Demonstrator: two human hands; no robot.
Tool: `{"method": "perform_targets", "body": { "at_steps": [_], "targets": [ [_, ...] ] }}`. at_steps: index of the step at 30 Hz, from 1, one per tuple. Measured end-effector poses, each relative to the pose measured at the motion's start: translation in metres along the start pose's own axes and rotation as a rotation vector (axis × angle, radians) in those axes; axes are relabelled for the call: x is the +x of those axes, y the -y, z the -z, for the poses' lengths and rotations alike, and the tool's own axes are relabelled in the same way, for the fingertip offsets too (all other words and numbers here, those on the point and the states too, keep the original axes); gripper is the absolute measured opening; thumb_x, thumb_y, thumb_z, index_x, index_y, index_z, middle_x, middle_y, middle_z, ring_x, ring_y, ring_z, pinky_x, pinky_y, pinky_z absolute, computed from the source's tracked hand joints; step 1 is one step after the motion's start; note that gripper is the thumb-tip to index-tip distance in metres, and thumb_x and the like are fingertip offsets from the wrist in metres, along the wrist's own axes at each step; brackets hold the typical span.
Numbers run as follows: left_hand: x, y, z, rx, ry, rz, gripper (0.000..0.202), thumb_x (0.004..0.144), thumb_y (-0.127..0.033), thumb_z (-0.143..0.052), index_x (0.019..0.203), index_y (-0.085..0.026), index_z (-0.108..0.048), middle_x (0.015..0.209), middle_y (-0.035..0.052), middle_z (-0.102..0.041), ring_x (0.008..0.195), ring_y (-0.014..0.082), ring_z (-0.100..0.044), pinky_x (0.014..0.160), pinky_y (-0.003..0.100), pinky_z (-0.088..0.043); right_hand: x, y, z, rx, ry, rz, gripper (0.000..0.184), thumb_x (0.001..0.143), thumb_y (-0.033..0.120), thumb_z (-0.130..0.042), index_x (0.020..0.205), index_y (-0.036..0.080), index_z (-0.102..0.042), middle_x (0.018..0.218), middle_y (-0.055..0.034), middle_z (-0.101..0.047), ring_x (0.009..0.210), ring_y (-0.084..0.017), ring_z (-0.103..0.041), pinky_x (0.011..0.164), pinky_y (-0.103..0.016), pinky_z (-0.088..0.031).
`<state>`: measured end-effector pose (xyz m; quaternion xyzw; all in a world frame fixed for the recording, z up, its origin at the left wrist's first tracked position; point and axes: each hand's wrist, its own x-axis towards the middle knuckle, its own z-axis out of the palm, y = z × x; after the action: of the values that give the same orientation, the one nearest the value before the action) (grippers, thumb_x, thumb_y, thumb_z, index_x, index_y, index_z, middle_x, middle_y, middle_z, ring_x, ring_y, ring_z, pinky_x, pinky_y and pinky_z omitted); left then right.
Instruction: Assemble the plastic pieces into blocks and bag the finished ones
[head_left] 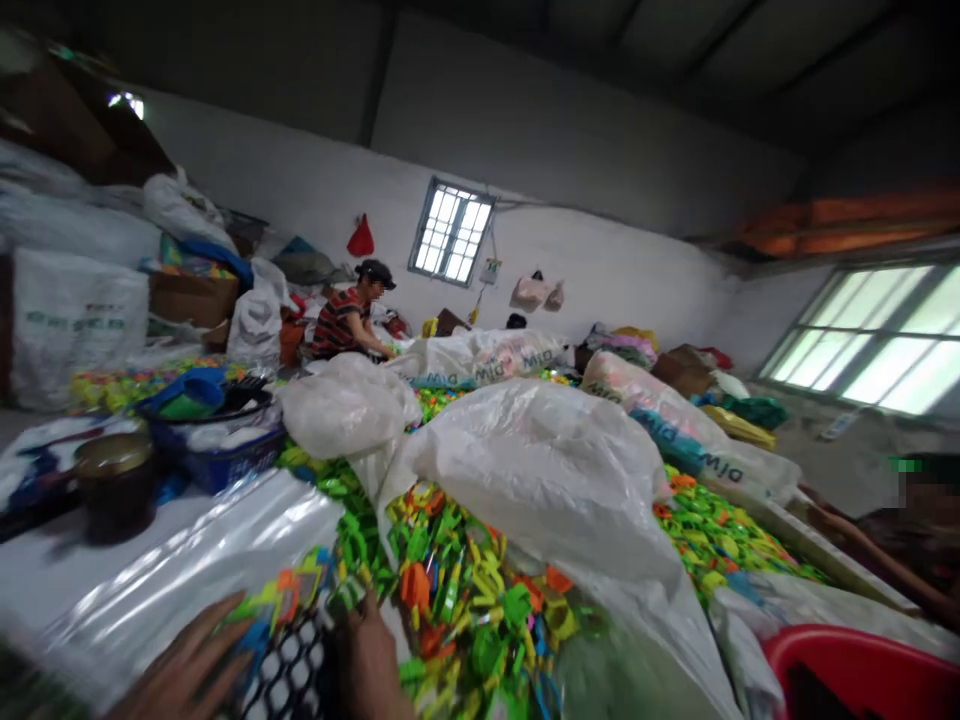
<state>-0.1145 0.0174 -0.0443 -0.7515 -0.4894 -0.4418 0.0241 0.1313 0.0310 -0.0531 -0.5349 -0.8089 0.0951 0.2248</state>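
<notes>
My left hand (191, 665) is at the lower left, its fingers stretched out and apart beside flat orange, green and blue plastic pieces (289, 597). My right hand (373, 655) is just to the right, fingers bent and closed at a small green-and-white piece (346, 594); blur hides its exact kind. Between my hands shows a black-and-white patterned cloth (289, 670). In front lies a heap of small green, yellow and orange plastic pieces (457, 590), spilling from a large translucent plastic bag (547, 440). Clear plastic sheeting (202, 550) lies beyond my left hand.
A dark cup (115, 490) and a blue basket (217, 450) stand on the left. A red tub (862, 665) is at the lower right. One person (349, 320) bends over the far side; another person's arm (885, 560) reaches in at right. Filled sacks (82, 320) line the left.
</notes>
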Motion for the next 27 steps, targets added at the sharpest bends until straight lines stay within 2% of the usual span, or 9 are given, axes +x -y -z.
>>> {"method": "perform_targets", "body": {
  "at_steps": [2,6,11,14,18,22,25,27],
  "targets": [
    [-0.013,-0.004,0.007,0.013,0.068,0.049,0.023,0.093,-0.043,-0.054,0.11,-0.036,-0.068,0.124,0.0005,-0.065,0.109,0.0249,-0.064,0.094,0.042,-0.055,-0.014,0.004,0.002,0.04,0.052,-0.086,0.048,0.078,0.013,-0.052,0.122,0.028,-0.065,0.123,-0.0077,-0.064,0.095,-0.023,-0.068,0.079,-0.031,-0.055],
    [-0.018,-0.014,0.021,0.044,0.21,0.082,0.039,0.096,-0.05,-0.044,0.107,-0.024,-0.071,0.127,0.0101,-0.064,0.112,0.0266,-0.063,0.099,0.042,-0.052,-0.033,-0.003,0.007,0.13,0.143,-0.135,0.032,0.083,0.013,-0.05,0.108,0.018,-0.068,0.107,-0.0118,-0.062,0.096,-0.023,-0.064,0.086,-0.033,-0.052],
    [-0.007,-0.021,0.027,0.048,0.282,0.144,0.036,0.096,-0.044,-0.048,0.123,-0.025,-0.064,0.132,0.01,-0.058,0.112,0.0237,-0.062,0.098,0.039,-0.052,-0.038,-0.02,0.003,0.183,0.146,-0.116,0.025,0.085,0.017,-0.051,0.102,0.015,-0.069,0.098,-0.0097,-0.061,0.088,-0.021,-0.063,0.084,-0.034,-0.052],
    [-0.002,-0.025,0.032,0.078,0.338,0.162,0.037,0.095,-0.043,-0.051,0.124,-0.024,-0.063,0.13,0.0105,-0.059,0.112,0.0243,-0.062,0.099,0.039,-0.051,-0.038,-0.017,0.009,0.157,0.182,-0.118,0.027,0.085,0.014,-0.049,0.104,0.015,-0.068,0.103,-0.0115,-0.061,0.085,-0.02,-0.063,0.082,-0.033,-0.052],
    [0.003,-0.036,0.04,0.073,0.357,0.23,0.046,0.091,-0.045,-0.057,0.13,-0.021,-0.058,0.134,0.012,-0.056,0.122,0.0269,-0.056,0.105,0.041,-0.047,-0.039,-0.003,0.021,0.095,0.094,-0.084,0.03,0.088,0.017,-0.048,0.113,0.021,-0.066,0.12,-0.0139,-0.057,0.103,-0.025,-0.06,0.084,-0.035,-0.051],
    [0.004,-0.045,0.039,0.023,0.391,0.326,0.048,0.086,-0.044,-0.066,0.128,-0.022,-0.06,0.144,0.0129,-0.047,0.13,0.0295,-0.05,0.108,0.044,-0.045,-0.039,0.013,0.017,0.217,0.188,-0.003,0.026,0.092,0.022,-0.046,0.112,0.02,-0.064,0.119,-0.0132,-0.058,0.101,-0.024,-0.061,0.085,-0.036,-0.052],
    [0.003,-0.043,0.037,-0.026,0.445,0.318,0.048,0.082,-0.045,-0.07,0.123,-0.021,-0.063,0.144,0.0147,-0.046,0.131,0.031,-0.049,0.107,0.044,-0.045,-0.034,0.028,0.007,0.332,0.216,0.045,0.029,0.092,0.022,-0.049,0.118,0.018,-0.059,0.122,-0.0129,-0.058,0.108,-0.024,-0.059,0.094,-0.037,-0.05],
    [0.003,-0.041,0.036,-0.058,0.448,0.311,0.048,0.082,-0.048,-0.07,0.121,-0.02,-0.064,0.142,0.0149,-0.048,0.13,0.0305,-0.05,0.107,0.042,-0.045,-0.027,0.042,0.001,0.374,0.239,0.046,0.03,0.092,0.025,-0.05,0.12,0.018,-0.058,0.119,-0.0123,-0.06,0.108,-0.024,-0.059,0.095,-0.037,-0.049]
  ]
}}
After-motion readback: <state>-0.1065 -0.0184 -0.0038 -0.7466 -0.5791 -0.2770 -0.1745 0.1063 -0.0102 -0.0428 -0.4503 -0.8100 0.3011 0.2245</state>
